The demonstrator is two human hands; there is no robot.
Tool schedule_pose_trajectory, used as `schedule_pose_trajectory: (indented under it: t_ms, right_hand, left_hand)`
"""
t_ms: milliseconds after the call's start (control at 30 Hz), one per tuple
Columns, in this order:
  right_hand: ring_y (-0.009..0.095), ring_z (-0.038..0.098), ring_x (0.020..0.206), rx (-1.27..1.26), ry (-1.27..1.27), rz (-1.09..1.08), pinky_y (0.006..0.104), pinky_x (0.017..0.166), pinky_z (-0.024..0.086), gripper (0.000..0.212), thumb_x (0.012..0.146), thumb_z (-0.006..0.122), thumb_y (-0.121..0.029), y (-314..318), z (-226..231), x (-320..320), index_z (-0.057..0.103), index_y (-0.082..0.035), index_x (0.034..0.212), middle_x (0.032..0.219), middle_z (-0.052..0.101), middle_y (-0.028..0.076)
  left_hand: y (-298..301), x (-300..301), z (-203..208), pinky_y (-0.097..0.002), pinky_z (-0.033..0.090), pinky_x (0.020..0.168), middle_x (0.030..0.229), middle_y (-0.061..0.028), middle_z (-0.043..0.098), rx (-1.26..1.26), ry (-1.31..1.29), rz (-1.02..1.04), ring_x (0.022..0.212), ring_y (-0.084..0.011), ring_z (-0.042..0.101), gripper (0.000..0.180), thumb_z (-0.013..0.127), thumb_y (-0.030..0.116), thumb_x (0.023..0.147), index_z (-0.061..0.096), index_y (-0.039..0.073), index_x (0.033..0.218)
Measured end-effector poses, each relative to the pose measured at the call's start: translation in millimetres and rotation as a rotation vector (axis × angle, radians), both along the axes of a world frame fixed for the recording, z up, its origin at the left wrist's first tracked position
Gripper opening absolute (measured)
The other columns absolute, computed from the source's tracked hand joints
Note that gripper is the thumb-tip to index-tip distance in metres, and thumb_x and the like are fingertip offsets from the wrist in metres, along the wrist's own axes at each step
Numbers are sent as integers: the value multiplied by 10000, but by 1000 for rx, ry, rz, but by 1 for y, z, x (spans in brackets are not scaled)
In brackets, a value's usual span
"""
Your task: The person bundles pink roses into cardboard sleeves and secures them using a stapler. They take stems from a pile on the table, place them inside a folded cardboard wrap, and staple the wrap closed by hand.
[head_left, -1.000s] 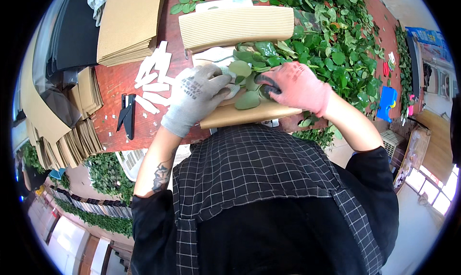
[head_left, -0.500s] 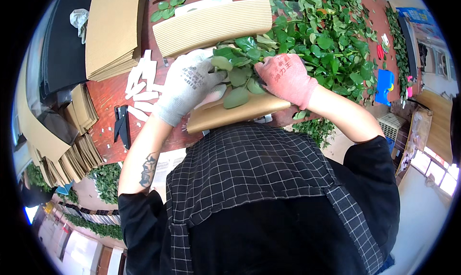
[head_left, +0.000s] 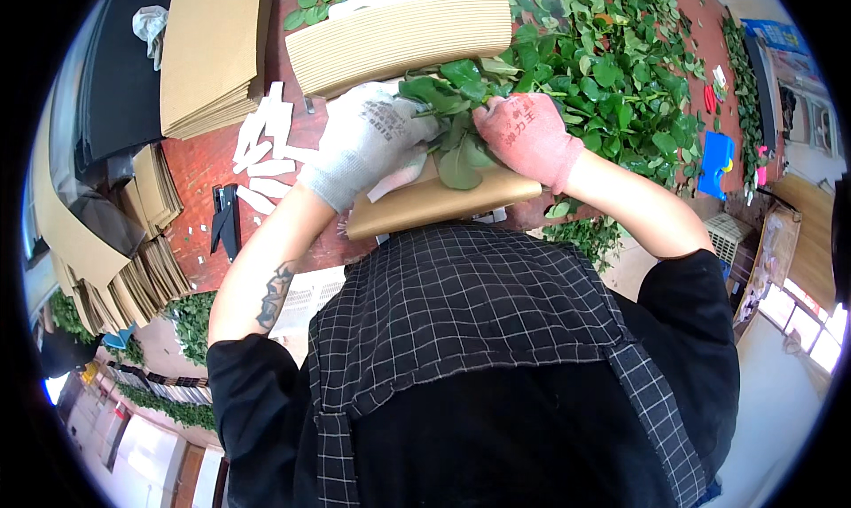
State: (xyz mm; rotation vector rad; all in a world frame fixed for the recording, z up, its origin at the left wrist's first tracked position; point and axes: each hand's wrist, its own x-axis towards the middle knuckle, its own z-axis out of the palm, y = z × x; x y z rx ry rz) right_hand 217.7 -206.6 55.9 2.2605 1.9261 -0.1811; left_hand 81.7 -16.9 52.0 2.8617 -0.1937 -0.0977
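My left hand [head_left: 372, 137], in a pale grey knit glove, is closed at the left side of a small bunch of leafy green stems [head_left: 459, 158]. From the right, my right hand [head_left: 529, 137], in a pink glove, is curled into a fist around the same bunch. Broad leaves hang down between the two hands, over a brown paper-covered block [head_left: 461, 199] against my apron. Both sets of fingertips are partly hidden by leaves. Below my left palm a pale strip [head_left: 397, 178] shows; whether it is paper or glove I cannot tell.
Ridged tan cardboard [head_left: 403, 40] lies just beyond my hands, and a large heap of leafy stems [head_left: 612, 82] covers the right. White paper strips [head_left: 266, 144], a black stapler [head_left: 225, 222] and stacked brown sheets [head_left: 213, 56] are leftward. A blue tool [head_left: 716, 164] rests far right.
My left hand has shifted slightly right and turned, its fingers nearer the right hand. The hanging leaves have bunched closer together. My right hand has barely moved.
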Motion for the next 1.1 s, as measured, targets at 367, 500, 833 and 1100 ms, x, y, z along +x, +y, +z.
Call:
schedule_pose_trajectory:
  t_ms: [367,500,833,1100]
  right_hand:
    - [258,624,681,86,62,112,403,552,483,156,750,619,-238,-11,3,10,589,-119,846,744,551,57]
    - [236,610,704,78,63,189,385,573,477,187,732,642,-264,-15,4,16,596,-129,853,784,543,39]
    - [214,602,727,277,220,430,361,627,485,204,739,622,-240,-27,-5,40,631,-156,924,886,582,23]
    - [275,602,989,-242,225,177,384,852,484,383,727,697,-287,-13,54,26,648,-132,1074,1121,602,74]
  left_hand:
    - [6,0,-15,-406,492,733,869,-55,663,-71,-61,22,835,-266,629,231,653,328,773,725,144,891]
    - [6,1,-13,-405,491,731,863,-60,663,-56,-4,45,831,-268,627,223,662,324,766,727,146,884]
    - [6,0,-16,-403,500,731,873,-59,668,-63,-14,83,814,-265,636,244,670,341,762,735,158,909]
    - [8,-5,-20,-393,512,730,858,-64,657,-79,-109,39,830,-248,637,209,649,330,795,732,174,906]
